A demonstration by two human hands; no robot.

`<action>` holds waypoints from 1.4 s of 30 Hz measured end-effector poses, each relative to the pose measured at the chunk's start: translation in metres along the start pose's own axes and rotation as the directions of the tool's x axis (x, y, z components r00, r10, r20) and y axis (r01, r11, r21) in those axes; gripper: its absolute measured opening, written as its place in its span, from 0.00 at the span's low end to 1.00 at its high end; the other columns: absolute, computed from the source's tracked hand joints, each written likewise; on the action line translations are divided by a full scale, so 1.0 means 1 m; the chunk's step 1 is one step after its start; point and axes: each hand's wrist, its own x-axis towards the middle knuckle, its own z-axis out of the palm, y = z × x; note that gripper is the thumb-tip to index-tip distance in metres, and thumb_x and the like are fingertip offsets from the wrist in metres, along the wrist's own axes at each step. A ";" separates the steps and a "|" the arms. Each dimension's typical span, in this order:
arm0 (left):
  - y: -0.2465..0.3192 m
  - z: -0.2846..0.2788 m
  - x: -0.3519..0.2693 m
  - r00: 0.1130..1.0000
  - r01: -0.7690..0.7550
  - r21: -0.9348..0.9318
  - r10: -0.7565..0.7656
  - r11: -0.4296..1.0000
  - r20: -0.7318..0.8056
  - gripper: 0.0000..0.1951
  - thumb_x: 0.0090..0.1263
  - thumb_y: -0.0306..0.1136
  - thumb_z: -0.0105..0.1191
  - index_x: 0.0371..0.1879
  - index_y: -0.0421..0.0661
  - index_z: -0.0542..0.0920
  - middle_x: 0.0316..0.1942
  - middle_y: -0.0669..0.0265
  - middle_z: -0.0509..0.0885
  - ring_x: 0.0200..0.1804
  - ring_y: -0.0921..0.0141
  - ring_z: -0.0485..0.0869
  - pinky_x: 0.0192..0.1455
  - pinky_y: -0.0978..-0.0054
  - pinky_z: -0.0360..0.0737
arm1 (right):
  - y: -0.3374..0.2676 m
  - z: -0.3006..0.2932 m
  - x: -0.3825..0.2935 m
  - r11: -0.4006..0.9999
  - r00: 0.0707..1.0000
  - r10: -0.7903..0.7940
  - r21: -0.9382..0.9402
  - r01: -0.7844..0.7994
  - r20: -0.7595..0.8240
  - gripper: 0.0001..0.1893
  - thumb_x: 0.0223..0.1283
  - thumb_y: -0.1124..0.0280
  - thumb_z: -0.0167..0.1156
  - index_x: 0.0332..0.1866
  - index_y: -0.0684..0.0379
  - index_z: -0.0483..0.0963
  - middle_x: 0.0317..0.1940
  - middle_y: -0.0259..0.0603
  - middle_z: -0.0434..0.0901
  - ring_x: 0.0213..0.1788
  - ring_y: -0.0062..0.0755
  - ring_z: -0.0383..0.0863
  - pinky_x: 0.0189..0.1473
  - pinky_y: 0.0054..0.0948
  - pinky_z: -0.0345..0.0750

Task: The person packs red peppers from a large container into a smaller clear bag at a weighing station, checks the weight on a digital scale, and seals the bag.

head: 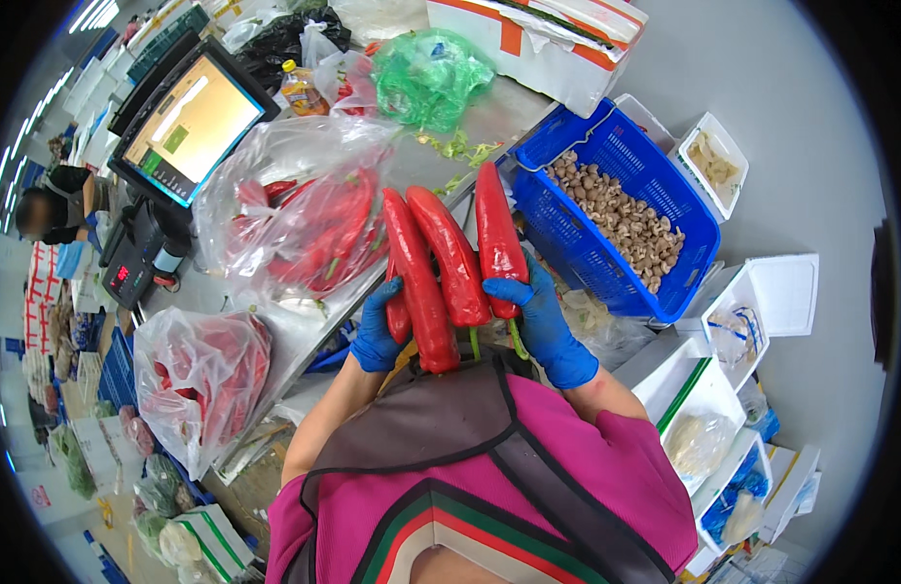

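Note:
Several long red peppers (421,292) are held side by side between my two blue-gloved hands, close to my chest. My left hand (381,325) grips the group from its left side, its fingers partly hidden behind the peppers. On the other side, my right hand (542,321) has its thumb across the lower part of the rightmost pepper (498,233), whose green stem points down. A clear plastic bag of red peppers (312,226) lies open on the metal table (293,350), and a second bag of red peppers (202,379) rests at the table's lower left.
A blue plastic basket of mushrooms (538,219) stands right of the table. Behind the bags are a touchscreen scale (195,120), a green plastic bag (432,77) and a bottle (303,91). White foam boxes (691,416) line the right. Another person (71,197) is at far left.

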 end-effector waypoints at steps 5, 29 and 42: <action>-0.038 0.023 0.038 1.000 -0.016 0.024 0.015 1.000 0.022 0.30 0.56 0.37 0.51 0.59 0.43 0.60 0.56 0.57 0.69 0.57 0.61 0.69 0.62 0.63 0.63 | -0.040 -0.048 0.017 0.997 0.999 0.007 -0.073 -0.004 0.036 0.33 0.38 0.74 0.66 0.55 0.65 0.61 0.46 0.42 0.73 0.48 0.27 0.73 0.51 0.27 0.70; -0.022 0.041 -0.028 0.821 -0.514 0.631 0.545 0.580 0.168 0.59 0.34 0.25 0.70 0.65 0.46 0.40 0.60 0.60 0.60 0.59 0.67 0.65 0.59 0.68 0.66 | -0.036 0.015 -0.028 0.961 0.980 -0.007 -0.270 0.061 0.198 0.41 0.28 0.81 0.69 0.57 0.63 0.60 0.47 0.40 0.72 0.49 0.30 0.73 0.50 0.28 0.72; 0.012 0.025 -0.080 0.781 -0.542 0.745 0.561 0.388 0.276 0.64 0.33 0.27 0.70 0.65 0.48 0.32 0.64 0.58 0.53 0.64 0.65 0.58 0.63 0.66 0.61 | 0.008 0.056 -0.051 0.940 0.991 -0.115 -0.314 0.131 0.069 0.40 0.28 0.81 0.68 0.57 0.65 0.60 0.45 0.40 0.73 0.46 0.30 0.74 0.49 0.28 0.73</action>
